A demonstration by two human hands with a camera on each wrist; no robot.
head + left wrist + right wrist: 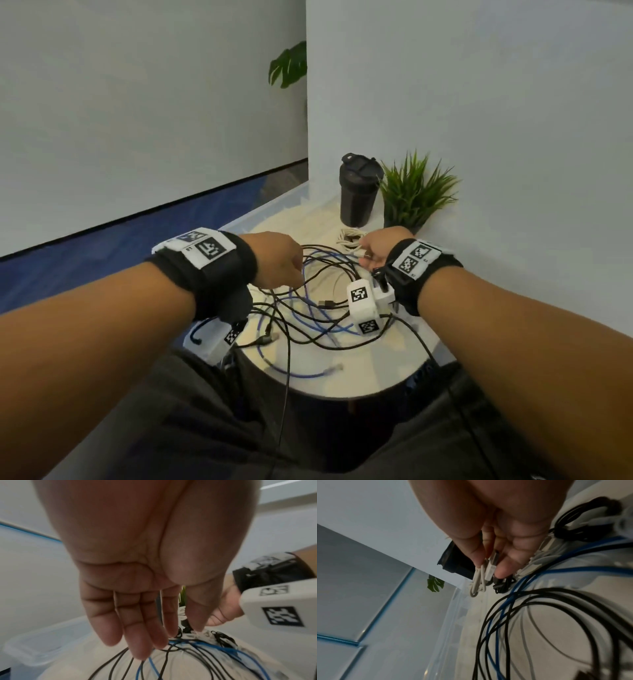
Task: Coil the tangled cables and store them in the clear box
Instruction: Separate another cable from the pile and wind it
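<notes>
- Pinching a white cable (478,580) between thumb and fingers (503,568), the right hand (383,248) holds a small bundle of its loops together with a metal plug end, near the far edge of the round desk (308,380).
- Fingers of the left hand (277,260) hang straight and loosely together, pointing down, their tips (139,650) touching the black and blue strands of the tangle without curling round any of them.
- Both hands sit over the far half of the desk, the left toward its left edge, the right toward its right edge.
- Black cables (308,329) and a blue cable (298,370) lie looped across one another over the middle of the desk; one black strand runs off the near edge and down over the person's lap.
- Another coiled black cable (583,520) lies close by the right hand in the right wrist view.
- A clear box (39,646) stands just past the desk's left edge; what it contains cannot be told.
- At the far right edge stand a black tumbler (358,190) and, just beside it, a small green plant (416,192).
</notes>
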